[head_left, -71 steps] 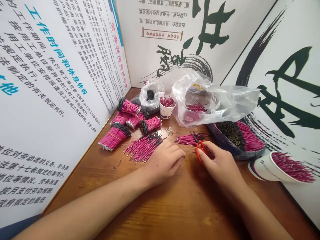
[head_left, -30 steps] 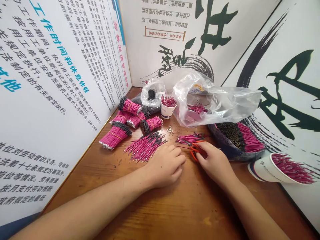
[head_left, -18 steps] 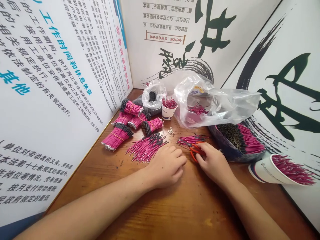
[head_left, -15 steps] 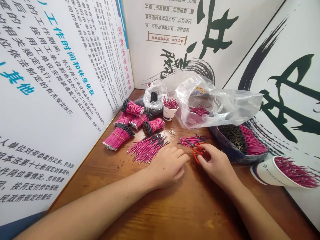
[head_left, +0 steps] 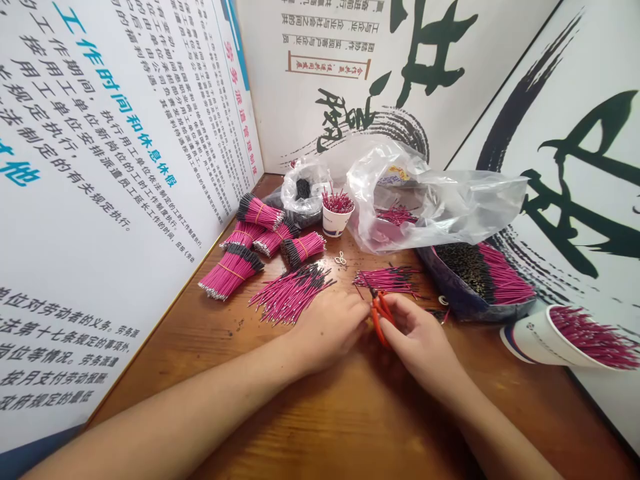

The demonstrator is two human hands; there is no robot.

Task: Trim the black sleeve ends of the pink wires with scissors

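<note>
Tool (head_left: 377, 321) with red handles is resting in the right hand (head_left: 420, 337), whose fingers are wrapping round it. The left hand (head_left: 325, 330) is curling its fingertips together; whether they're pinching the thin wire (head_left: 359, 291) there, I can't tell. The tips seem to be lining up beside those fingers, calling for steady, careful placing. Half a second ago they were pointing toward the small wire pile (head_left: 383, 279), farther from the left hand.
</note>
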